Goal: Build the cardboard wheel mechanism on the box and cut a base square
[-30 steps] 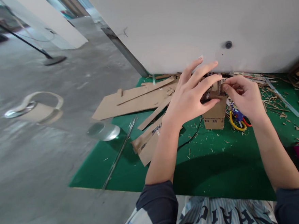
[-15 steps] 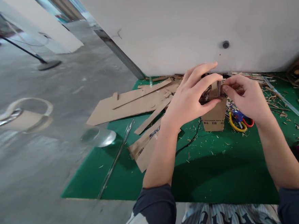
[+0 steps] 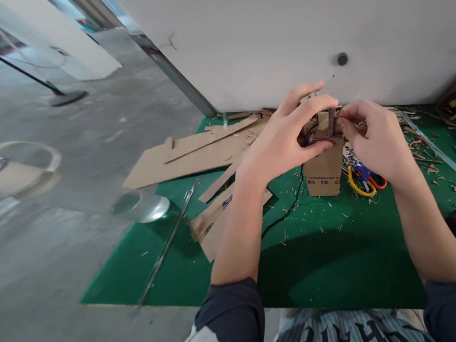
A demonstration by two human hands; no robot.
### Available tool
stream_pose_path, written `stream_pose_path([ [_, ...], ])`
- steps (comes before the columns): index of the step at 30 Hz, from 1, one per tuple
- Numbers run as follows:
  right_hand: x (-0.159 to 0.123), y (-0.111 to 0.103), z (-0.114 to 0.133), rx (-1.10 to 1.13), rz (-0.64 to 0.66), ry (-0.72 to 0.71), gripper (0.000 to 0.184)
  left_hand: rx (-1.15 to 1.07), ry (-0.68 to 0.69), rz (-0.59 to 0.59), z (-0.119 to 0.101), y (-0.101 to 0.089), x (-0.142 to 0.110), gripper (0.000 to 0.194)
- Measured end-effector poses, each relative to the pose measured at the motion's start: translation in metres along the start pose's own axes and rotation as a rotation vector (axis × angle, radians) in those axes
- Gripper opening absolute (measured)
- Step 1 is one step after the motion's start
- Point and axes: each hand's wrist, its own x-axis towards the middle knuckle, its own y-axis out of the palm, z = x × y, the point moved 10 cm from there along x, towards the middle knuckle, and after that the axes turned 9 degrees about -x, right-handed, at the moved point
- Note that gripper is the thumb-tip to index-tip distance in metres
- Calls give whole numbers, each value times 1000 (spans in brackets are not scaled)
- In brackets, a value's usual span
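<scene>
Right of centre: your left hand (image 3: 271, 149) is bracketing the upright piece (image 3: 331, 122) atop the cardboard box (image 3: 324, 172), thumb and forefinger apart; your right hand (image 3: 377, 134) is bunching at its edge. Can't tell whether either is gripping. Pressing unevenly, you'd be risking toppling the box.

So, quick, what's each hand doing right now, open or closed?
Left hand: open, fingers spread around the top of the cardboard piece.
Right hand: pinched closed by the piece's upper right; what it holds, if anything, can't be told.
</scene>
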Motion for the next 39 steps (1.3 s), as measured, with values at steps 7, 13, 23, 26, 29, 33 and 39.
stream_pose_path([
  [7, 0, 0, 2, -40, 19, -11, 6, -17, 6, 16, 0, 0, -1, 57],
  [13, 0, 0, 2, -29, 18, -8, 7, 2, 2, 9, 1, 0, 0, 54],
  [23, 0, 0, 7, -140, 42, -17, 8, 57, -6, 16, -2, 0, -1, 58],
  [26, 0, -1, 8, -164, 83, -4, 10, 91, -21, 23, -3, 1, 0, 60],
  [29, 1, -1, 8, -168, 90, -7, 10, 99, -18, 24, -5, 1, 0, 60],
  [33, 1, -1, 7, -161, 102, -17, 10, 88, 8, 17, -7, 1, 0, 59],
  [39, 1, -1, 8, -166, 111, -20, 9, 94, 17, 3, -5, 1, 0, 65],
])
